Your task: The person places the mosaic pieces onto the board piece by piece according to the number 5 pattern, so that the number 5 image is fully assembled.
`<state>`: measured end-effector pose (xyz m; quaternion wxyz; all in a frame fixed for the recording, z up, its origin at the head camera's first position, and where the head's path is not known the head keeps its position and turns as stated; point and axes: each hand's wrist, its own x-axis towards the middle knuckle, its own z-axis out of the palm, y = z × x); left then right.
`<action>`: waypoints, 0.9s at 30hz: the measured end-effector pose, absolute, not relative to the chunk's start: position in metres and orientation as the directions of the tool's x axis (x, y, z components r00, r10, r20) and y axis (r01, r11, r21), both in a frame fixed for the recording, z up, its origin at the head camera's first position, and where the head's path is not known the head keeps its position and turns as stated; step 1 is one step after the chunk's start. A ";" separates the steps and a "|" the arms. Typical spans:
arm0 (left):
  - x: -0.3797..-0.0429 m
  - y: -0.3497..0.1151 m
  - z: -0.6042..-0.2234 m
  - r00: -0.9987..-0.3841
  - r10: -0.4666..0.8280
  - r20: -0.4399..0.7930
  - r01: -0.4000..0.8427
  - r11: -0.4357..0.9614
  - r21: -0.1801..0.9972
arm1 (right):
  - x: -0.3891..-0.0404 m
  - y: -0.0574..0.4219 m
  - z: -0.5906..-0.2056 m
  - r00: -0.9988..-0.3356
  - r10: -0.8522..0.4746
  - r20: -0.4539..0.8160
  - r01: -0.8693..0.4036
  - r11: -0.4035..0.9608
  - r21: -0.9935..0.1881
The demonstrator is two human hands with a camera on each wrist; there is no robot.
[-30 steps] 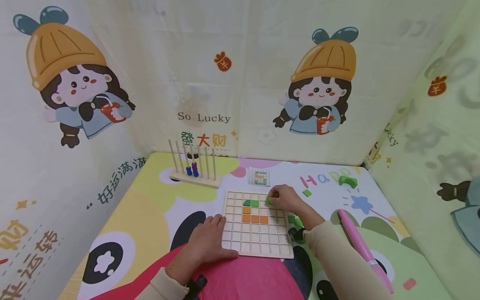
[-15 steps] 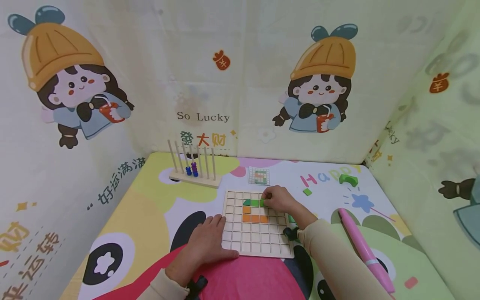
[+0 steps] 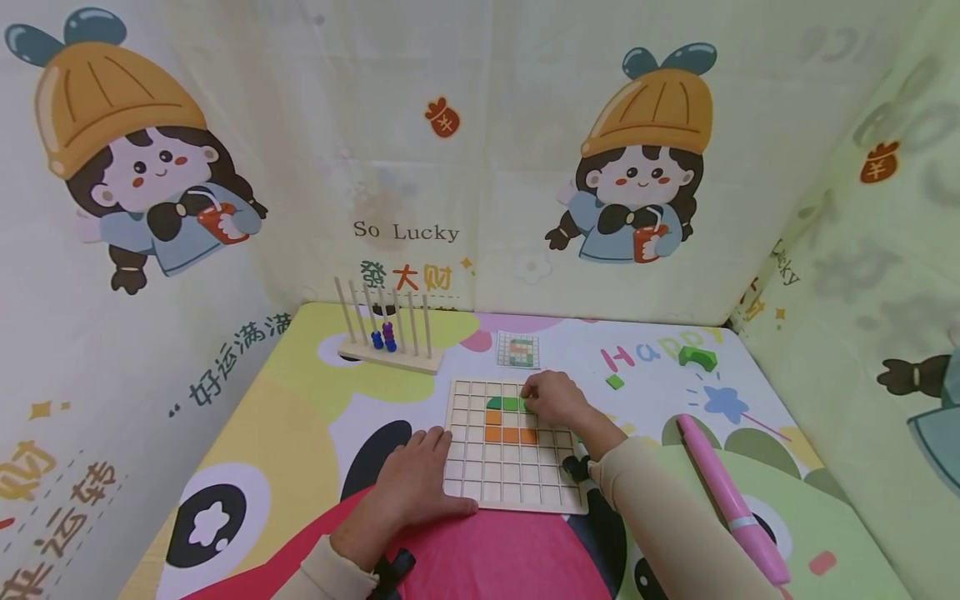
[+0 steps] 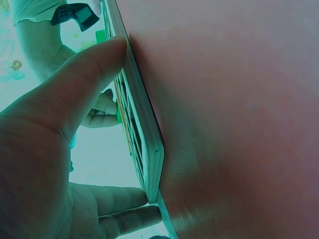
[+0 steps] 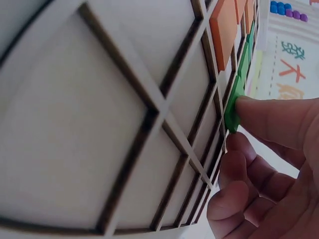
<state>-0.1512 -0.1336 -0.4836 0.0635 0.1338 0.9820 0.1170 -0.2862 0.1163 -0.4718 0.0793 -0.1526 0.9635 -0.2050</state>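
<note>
Right hand (image 3: 558, 398): pinches one green block (image 5: 233, 112) at twelve o'clock on the board (image 3: 517, 475); shifted toward nine o'clock since a second ago, so we count three in the green row (image 3: 510, 405). Left hand (image 3: 412, 477): straight-fingered, touching the board at eight o'clock.

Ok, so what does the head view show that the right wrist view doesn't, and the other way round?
Only the head view: the left hand, the small paper card printed with a coloured grid, the long pink pen-shaped object and the green arch-shaped block.

Only the right wrist view: the thumb tip touching a small green tile, and the thick side of an orange square tile.

Both: the pale wooden grid board, the right hand, and small blue and purple beads.
</note>
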 end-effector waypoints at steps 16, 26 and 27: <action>-0.149 -0.133 -0.480 -0.955 0.279 -0.099 0.246 0.934 0.259 | -0.282 0.137 -0.473 -0.942 -0.333 -0.049 -0.271 0.835 -0.479; -0.149 -0.133 -0.480 -0.953 0.289 -0.087 0.260 0.933 0.248 | -0.299 0.193 -0.473 -0.983 -0.134 -0.125 -0.067 0.897 -0.437; -0.149 -0.133 -0.480 -0.953 0.289 -0.088 0.260 0.933 0.248 | -0.300 0.199 -0.472 -0.984 -0.111 -0.140 -0.039 0.900 -0.434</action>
